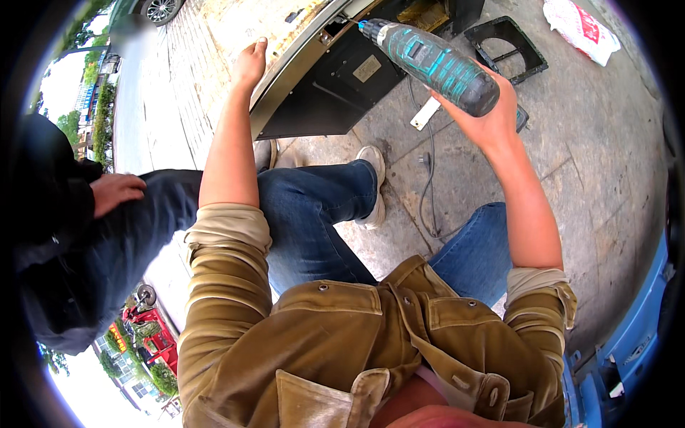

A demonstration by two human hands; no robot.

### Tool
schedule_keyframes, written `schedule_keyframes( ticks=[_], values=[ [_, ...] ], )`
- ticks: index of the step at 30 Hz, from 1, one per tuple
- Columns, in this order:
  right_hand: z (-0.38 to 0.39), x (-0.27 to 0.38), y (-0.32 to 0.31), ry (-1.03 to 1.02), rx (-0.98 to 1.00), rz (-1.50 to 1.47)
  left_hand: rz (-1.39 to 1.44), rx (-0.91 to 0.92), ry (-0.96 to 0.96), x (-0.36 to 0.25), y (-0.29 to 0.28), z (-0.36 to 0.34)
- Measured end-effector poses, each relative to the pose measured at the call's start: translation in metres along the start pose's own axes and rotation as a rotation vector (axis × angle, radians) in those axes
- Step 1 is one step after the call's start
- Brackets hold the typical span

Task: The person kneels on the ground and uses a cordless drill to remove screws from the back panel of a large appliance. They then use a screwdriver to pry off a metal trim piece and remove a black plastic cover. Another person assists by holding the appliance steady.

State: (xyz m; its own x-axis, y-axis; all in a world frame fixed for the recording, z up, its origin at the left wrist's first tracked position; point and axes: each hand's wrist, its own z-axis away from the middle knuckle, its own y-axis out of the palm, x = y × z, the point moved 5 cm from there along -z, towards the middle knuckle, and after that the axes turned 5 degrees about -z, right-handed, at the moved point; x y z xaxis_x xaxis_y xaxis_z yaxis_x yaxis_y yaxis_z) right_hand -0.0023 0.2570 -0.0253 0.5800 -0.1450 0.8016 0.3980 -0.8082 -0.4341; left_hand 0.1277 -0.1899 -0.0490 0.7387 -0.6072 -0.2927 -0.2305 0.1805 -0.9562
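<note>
The right hand (497,110) grips a drill (435,65) near a black cabinet (328,96), and the left hand (250,66), its grip unclear, lies over a pale panel (282,28).

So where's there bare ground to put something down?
The ground right of the right forearm, below the white-and-red bag, looks bare. It's crowded under and beside the drill: white block, plug and black frame.
</note>
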Motion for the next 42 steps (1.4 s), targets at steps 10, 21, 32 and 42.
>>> schedule_keyframes(
  ticks=[10, 21, 32, 42],
  values=[
    [-0.053, 0.063, -0.027, -0.184, 0.228, 0.198, 0.12, -0.083, 0.237, -0.095, 0.0, 0.047],
    [-0.065, 0.07, -0.031, -0.093, 0.28, 0.053, 0.127, -0.194, 0.252, -0.124, 0.008, 0.062],
    [-0.037, 0.027, -0.028, 0.084, 0.174, -0.113, 0.151, -0.28, 0.302, -0.124, 0.011, 0.059],
    [-0.013, 0.003, -0.017, 0.096, 0.071, 0.059, 0.119, -0.277, 0.294, -0.127, 0.013, 0.058]
  ],
)
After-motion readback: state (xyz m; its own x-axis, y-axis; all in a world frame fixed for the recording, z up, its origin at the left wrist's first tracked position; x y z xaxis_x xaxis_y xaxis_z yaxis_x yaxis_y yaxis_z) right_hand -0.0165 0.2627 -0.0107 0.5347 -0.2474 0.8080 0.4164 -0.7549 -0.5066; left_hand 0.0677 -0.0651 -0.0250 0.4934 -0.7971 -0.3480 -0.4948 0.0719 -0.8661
